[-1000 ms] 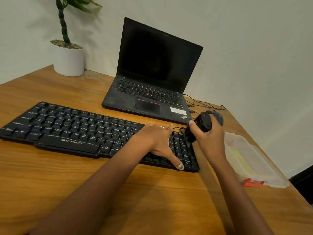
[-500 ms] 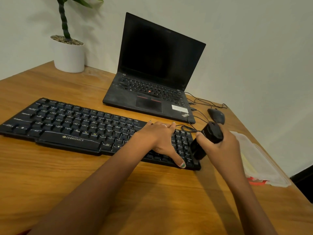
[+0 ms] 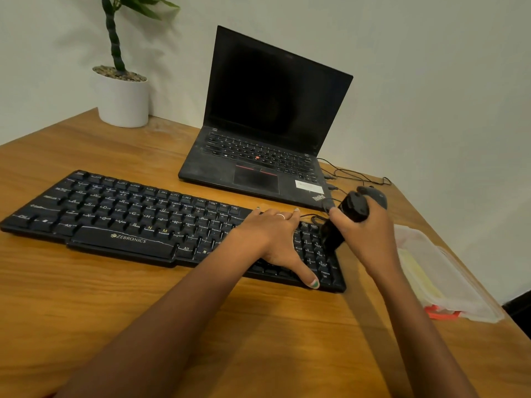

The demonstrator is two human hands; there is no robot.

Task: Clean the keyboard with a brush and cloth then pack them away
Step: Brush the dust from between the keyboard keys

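The keyboard [image 3: 138, 218] is laid on the table [image 3: 86, 311], in front of the laptop [image 3: 267, 133]. Its right end is pressed by the left hand [image 3: 275, 239], fingers flat and spread, thumb at the near edge. Just right, the brush [image 3: 343, 222] is gripped in the curled right hand [image 3: 365, 239], its lower end touching the number keys. A plastic box [image 3: 448, 280] is placed further right.
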